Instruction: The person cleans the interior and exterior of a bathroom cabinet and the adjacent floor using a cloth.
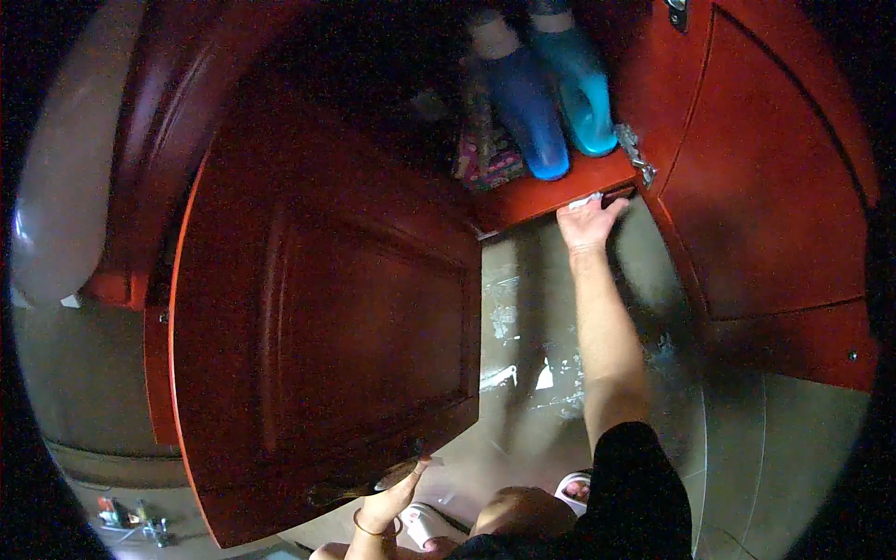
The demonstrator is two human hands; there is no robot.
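My right hand reaches forward to the front edge of the red wooden cabinet's bottom board. A small white cloth or tissue shows under its fingers, against the board; the thumb points away to the right. My left hand is low in the view, with a bangle at the wrist, beside the lower edge of the open cabinet door. Its fingers are partly hidden, so whether it grips the door is unclear. On the board stand a dark blue bottle and a teal bottle.
Beside the bottles lies a patterned packet. A metal hinge joins the right-hand door. White marks spot the tiled floor below the board. My slippers are near the bottom. Small items sit at lower left.
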